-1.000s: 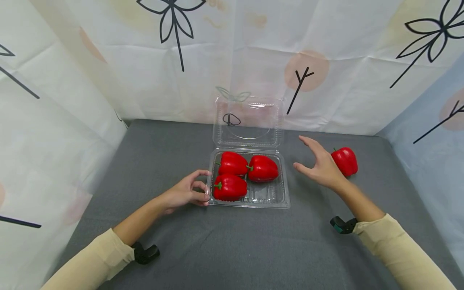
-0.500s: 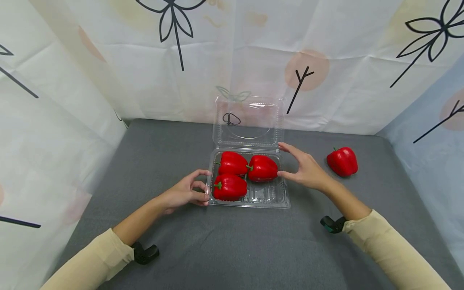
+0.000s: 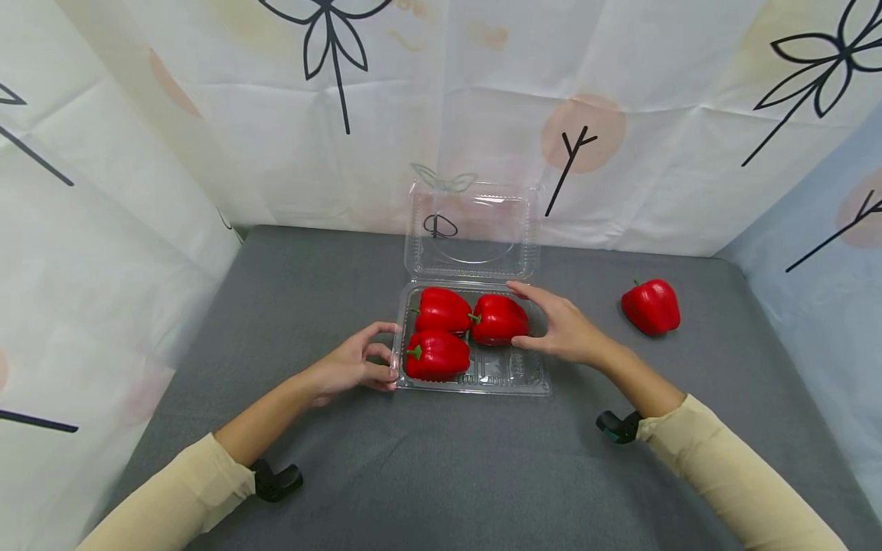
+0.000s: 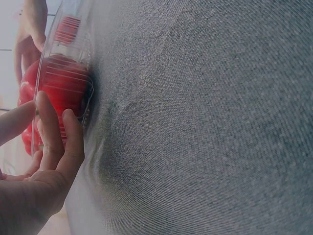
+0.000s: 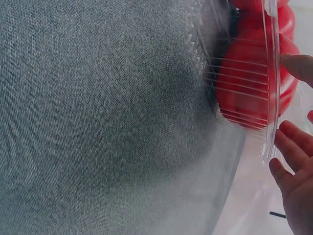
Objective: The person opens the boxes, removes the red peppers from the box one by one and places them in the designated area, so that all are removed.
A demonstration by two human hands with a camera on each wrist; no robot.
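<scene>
A hinged clear plastic container (image 3: 506, 375) stands with its lid (image 3: 475, 229) raised. In its base lie three red bell peppers: a back left one (image 3: 443, 310), a front left one (image 3: 437, 356) and a right one (image 3: 498, 320). My left hand (image 3: 351, 360) holds the container's left edge; in the left wrist view the thumb (image 4: 17, 120) is at the rim, and curled fingers (image 4: 49, 127) are against the outer wall. My right hand (image 3: 568, 329) reaches over the right edge with thumb and fingers spread. Its thumb (image 5: 298, 66) appears to touch the right pepper.
Another red bell pepper (image 3: 651, 308) lies alone on the grey cloth-covered table (image 3: 468, 467), to the right of my right hand. A patterned white curtain (image 3: 276, 138) hangs behind the table, close to the raised lid. Black wrist bands (image 3: 276, 482) are on both forearms.
My right hand has moved left from beside the lone pepper to the right pepper in the container. The left hand, the container and the peppers have not moved.
</scene>
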